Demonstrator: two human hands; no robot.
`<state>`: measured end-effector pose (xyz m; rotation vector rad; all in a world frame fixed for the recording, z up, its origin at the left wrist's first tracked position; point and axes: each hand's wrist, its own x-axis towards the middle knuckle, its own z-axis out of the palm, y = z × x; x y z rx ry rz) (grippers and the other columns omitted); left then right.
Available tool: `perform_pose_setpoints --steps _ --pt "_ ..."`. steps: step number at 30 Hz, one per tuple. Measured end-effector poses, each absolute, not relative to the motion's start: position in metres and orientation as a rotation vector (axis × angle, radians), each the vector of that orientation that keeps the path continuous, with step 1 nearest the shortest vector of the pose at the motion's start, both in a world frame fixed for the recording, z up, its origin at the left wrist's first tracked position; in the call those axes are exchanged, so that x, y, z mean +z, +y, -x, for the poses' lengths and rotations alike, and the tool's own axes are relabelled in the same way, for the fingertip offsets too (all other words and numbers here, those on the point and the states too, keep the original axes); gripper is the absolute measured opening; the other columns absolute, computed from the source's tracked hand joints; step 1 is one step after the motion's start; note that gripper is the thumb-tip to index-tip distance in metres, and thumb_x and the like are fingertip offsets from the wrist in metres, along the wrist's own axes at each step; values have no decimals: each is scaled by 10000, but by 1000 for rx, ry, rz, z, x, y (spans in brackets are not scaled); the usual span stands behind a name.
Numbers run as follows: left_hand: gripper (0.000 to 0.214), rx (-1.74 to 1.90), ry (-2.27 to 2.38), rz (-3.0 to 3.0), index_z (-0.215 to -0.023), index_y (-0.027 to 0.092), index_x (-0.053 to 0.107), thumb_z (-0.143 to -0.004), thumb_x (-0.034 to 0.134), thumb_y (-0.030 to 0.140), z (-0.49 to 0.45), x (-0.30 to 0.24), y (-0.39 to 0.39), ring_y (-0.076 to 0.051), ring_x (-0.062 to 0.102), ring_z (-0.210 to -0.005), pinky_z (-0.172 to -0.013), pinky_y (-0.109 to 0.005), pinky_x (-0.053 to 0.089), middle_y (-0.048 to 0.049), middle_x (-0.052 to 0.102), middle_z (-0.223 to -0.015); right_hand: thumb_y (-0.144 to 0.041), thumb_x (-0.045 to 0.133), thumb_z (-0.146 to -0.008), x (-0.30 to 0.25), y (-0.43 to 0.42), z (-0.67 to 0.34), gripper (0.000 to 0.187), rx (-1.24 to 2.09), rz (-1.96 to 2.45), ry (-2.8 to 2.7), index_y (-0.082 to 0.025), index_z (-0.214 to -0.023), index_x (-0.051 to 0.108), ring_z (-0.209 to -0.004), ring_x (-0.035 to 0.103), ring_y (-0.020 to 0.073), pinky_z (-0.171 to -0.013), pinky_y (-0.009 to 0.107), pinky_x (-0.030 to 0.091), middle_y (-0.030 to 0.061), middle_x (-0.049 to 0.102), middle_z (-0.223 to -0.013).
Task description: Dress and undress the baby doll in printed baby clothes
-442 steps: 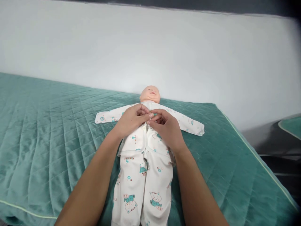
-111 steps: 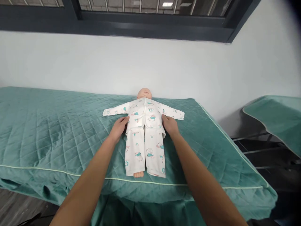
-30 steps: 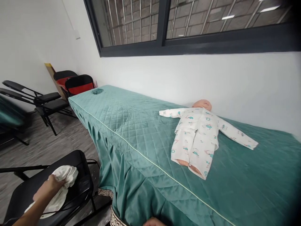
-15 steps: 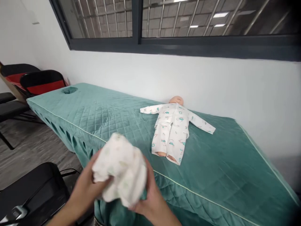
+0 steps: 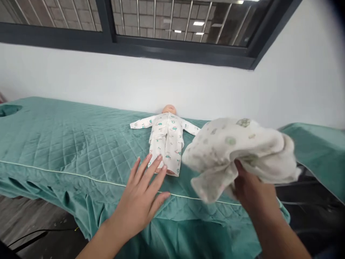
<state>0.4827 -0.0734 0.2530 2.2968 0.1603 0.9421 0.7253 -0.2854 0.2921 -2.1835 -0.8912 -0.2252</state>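
Observation:
In my right hand is a bunched white cloth with a green and brown print, lifted over the right part of the bed; its folds hide most of my fingers. My left hand is spread with nothing in it, above the bed's front edge and just short of a baby doll's legs. The doll lies on its back, head toward the wall, arms stretched sideways. It wears a white printed top and matching trousers. The cloth covers the end of one sleeve.
A green quilted cover drapes the long bed, which has a face hole at far left. Behind it stand a white wall and a dark-framed barred window. At right, another green-covered surface lies past a dark gap.
The cloth was between both hands; now only my right hand holds it, further right. My left hand has let go and spread its fingers. The view has swung right.

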Motion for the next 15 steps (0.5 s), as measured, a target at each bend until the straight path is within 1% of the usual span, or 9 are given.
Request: perform_pose_setpoints --steps 1,3,5,6,7,9,11,13,15 --pt "707 939 166 -2288 -1489 359 479 -841 734 233 -487 248 -70 -351 283 -1527 -1261 -629 114 -60 454 -1575 -501 626 -888 302 -286 -737 391 -295 2166 -866 -228 -1161 686 -1405 425 353 -1199 568 260 129 625 -1310" --pt "678 933 185 -2267 -1502 350 460 -877 689 226 -498 238 -61 -333 309 -1519 -1261 -602 171 -63 479 -1559 -489 614 -886 313 -279 -761 425 -407 2124 -818 -238 -1227 655 -1337 508 325 -1154 513 346 117 634 -1307" --pt "612 951 224 -2245 -1491 341 476 -912 637 227 -510 229 -47 -306 328 -1511 -1252 -560 232 -59 513 -1531 -449 658 -856 305 -267 -783 507 -462 2174 -785 -210 -1299 605 -1211 601 312 -1040 468 452 145 643 -1293" --pt "573 965 258 -2226 -1478 331 494 -926 614 236 -516 225 -39 -295 347 -1501 -1244 -537 261 -61 528 -1517 -428 661 -852 296 -261 -794 534 -481 2251 -760 -190 -1323 582 -1175 616 318 -996 464 474 166 643 -1287" --pt "533 978 301 -2199 -1461 318 516 -938 594 252 -522 221 -31 -288 378 -1480 -1232 -519 289 -67 542 -1501 -405 659 -846 283 -256 -804 520 -459 2370 -773 -172 -1305 589 -1152 620 336 -966 476 484 184 652 -1259" --pt "477 978 397 -2131 -1428 291 549 -951 568 296 -532 216 -13 -284 454 -1419 -1200 -500 337 -85 566 -1466 -387 641 -857 255 -250 -820 483 -343 2650 -878 -165 -1284 600 -1192 584 377 -974 518 468 202 639 -1274" --pt "456 964 486 -2080 -1405 273 568 -953 558 336 -539 213 5 -287 500 -1369 -1174 -496 362 -98 583 -1437 -402 634 -865 235 -249 -826 519 -287 2836 -997 -175 -1328 571 -1277 521 408 -1016 566 435 198 594 -1352" --pt "444 963 555 -2051 -1381 266 586 -948 561 363 -544 211 21 -293 516 -1345 -1155 -495 373 -100 597 -1418 -403 650 -850 227 -250 -821 607 -310 2911 -1040 -186 -1401 513 -1376 430 430 -1066 615 386 196 515 -1459" --pt "429 978 606 -2021 -1352 261 606 -940 568 374 -551 208 36 -302 531 -1322 -1143 -497 378 -101 611 -1399 -369 663 -831 233 -247 -805 671 -371 2882 -1071 -193 -1449 468 -1461 316 444 -1118 665 309 195 425 -1545"
